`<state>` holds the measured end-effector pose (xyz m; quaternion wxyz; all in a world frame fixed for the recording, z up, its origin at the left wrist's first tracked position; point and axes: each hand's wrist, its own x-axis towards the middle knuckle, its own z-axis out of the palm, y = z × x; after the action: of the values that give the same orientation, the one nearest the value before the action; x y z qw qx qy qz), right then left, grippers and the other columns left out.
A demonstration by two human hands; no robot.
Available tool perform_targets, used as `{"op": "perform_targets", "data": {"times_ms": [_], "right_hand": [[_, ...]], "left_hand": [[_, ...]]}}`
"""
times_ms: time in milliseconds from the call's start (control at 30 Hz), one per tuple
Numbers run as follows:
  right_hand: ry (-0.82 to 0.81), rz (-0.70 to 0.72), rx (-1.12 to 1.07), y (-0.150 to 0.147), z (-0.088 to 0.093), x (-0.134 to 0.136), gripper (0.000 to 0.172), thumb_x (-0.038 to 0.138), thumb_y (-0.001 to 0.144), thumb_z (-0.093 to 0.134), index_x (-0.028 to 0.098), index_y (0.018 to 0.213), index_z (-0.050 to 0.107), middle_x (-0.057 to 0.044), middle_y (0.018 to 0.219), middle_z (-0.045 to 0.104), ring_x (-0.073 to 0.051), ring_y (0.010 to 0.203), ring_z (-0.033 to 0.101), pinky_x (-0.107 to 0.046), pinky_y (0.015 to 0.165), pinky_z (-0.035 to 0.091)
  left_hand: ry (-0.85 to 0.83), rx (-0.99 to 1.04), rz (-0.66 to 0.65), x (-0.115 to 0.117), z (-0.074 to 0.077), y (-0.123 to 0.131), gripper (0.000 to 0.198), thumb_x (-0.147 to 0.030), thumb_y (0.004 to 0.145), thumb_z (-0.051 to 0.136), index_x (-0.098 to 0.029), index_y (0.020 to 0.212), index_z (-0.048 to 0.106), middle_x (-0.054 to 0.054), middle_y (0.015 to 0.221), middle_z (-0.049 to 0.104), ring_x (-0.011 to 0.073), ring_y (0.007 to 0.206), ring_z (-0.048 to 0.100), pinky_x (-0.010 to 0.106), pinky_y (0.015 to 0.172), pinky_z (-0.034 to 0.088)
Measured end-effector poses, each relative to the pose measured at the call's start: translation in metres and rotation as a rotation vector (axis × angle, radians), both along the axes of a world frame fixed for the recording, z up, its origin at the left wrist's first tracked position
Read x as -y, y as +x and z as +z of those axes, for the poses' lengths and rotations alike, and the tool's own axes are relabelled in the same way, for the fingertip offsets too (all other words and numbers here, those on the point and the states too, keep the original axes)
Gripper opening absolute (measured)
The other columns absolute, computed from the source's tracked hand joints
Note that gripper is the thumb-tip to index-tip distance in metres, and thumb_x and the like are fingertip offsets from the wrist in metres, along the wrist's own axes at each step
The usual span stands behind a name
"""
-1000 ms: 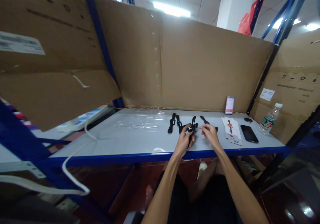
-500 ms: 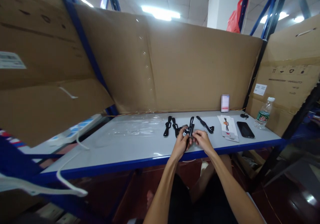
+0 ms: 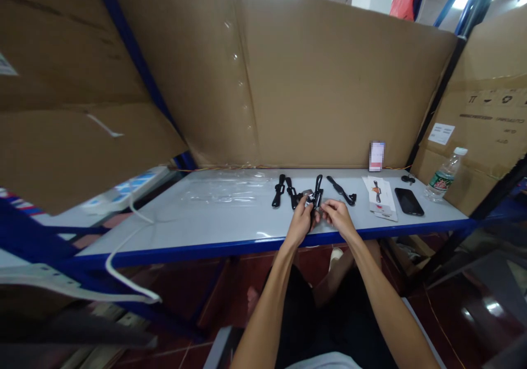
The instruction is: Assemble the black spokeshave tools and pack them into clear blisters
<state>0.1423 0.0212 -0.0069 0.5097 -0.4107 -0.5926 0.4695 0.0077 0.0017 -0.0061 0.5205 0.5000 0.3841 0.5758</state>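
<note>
A black spokeshave (image 3: 318, 186) is held near the front edge of the table, one handle pointing away from me. My left hand (image 3: 302, 218) is wrapped round its near side, so the lower handle is mostly hidden. At the tool's right side, my right hand (image 3: 337, 216) has thumb and fingers pinched together; whatever is between them is too small to make out. Left of my hands lie one black spokeshave (image 3: 279, 191) and another spokeshave (image 3: 292, 194), side by side. A further black spokeshave (image 3: 341, 191) rests at an angle to the right.
Clear plastic sleeves (image 3: 230, 188) lie on the grey table (image 3: 173, 223). On the right are printed cards (image 3: 379, 199), a dark phone (image 3: 409, 201), a small black item (image 3: 408, 179) and a water bottle (image 3: 444, 177). A lit phone (image 3: 376, 156) leans against the cardboard wall (image 3: 313, 83).
The view has tilted downward. My left hand keeps hold of the spokeshave, and my right hand has drawn slightly away from it to the right. The other tools lie as before.
</note>
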Motion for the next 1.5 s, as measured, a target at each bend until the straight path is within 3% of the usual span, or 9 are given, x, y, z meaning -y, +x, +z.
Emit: {"op": "perform_targets", "data": {"times_ms": [267,567,767,933,1500], "right_hand": [[0.0,0.02,0.02,0.0016,0.0009,-0.0006,0.034,0.052,0.078,0.065,0.018,0.077,0.065,0.004,0.054,0.057,-0.008,0.041,0.044,-0.021,0.039,0.029],[-0.001,0.12,-0.021,0.003,0.0017,0.0008,0.033,0.05,0.078,0.068,0.02,0.07,0.056,0.001,0.058,0.062,-0.008,0.044,0.045,-0.021,0.042,0.031],[0.013,0.109,0.004,0.0031,0.0029,0.0017,0.033,0.05,0.078,0.067,0.02,0.07,0.055,0.003,0.055,0.059,-0.008,0.043,0.043,-0.021,0.042,0.03],[0.004,0.096,0.007,0.0029,0.0054,0.0042,0.031,0.048,0.077,0.065,0.021,0.068,0.053,0.003,0.053,0.058,-0.008,0.042,0.043,-0.021,0.043,0.03],[0.0,0.119,-0.03,0.0014,0.0044,0.0054,0.026,0.042,0.078,0.064,0.02,0.066,0.055,0.003,0.051,0.058,-0.008,0.041,0.043,-0.021,0.043,0.031]], "left_hand": [[0.048,-0.018,0.014,-0.0014,-0.0022,-0.0005,0.034,-0.046,0.096,0.052,-0.016,0.113,0.054,-0.008,0.051,0.052,0.0073,0.033,0.036,0.018,0.035,0.023],[0.009,0.01,-0.114,0.0043,0.0015,-0.0038,0.043,-0.045,0.091,0.059,-0.02,0.123,0.045,-0.008,0.057,0.056,0.0108,0.037,0.05,0.018,0.036,0.034],[0.009,0.03,-0.105,0.0045,0.004,-0.0026,0.035,-0.048,0.091,0.061,-0.019,0.106,0.048,-0.011,0.054,0.048,0.0046,0.032,0.033,0.016,0.032,0.02],[0.093,-0.023,-0.055,0.0027,0.0012,-0.0002,0.042,-0.058,0.087,0.063,-0.019,0.086,0.048,-0.01,0.05,0.045,0.0041,0.033,0.031,0.017,0.031,0.021],[0.08,-0.046,-0.045,0.0067,0.0027,-0.0013,0.041,-0.058,0.087,0.064,-0.02,0.09,0.049,-0.011,0.049,0.042,0.0049,0.032,0.029,0.017,0.03,0.019]]}}
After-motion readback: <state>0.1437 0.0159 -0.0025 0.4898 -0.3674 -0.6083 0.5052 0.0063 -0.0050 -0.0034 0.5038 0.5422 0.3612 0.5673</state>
